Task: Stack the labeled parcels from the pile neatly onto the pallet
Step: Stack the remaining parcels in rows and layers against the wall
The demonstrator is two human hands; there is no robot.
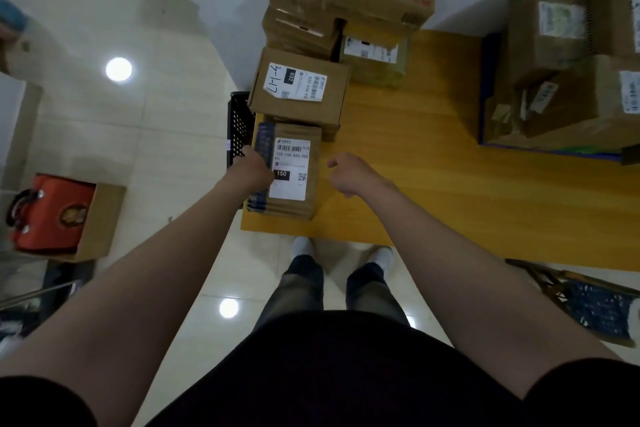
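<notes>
A small brown parcel (294,170) with a white label marked 150 lies at the near left corner of the yellow wooden pallet (415,166). My left hand (254,166) grips its left edge, fingers hidden behind it. My right hand (346,172) hovers just right of the parcel, fingers loosely curled, holding nothing. Behind it sits a parcel labelled 032 (299,90), then taller stacks of labelled boxes (346,0) along the pallet's left side. A pile of parcels (568,59) sits at the right.
A black perforated crate (239,125) stands against the pallet's left edge. An orange bag in an open carton (59,215) sits on the tiled floor at left. A folding stool (588,302) stands at lower right. My feet are at the pallet's front edge.
</notes>
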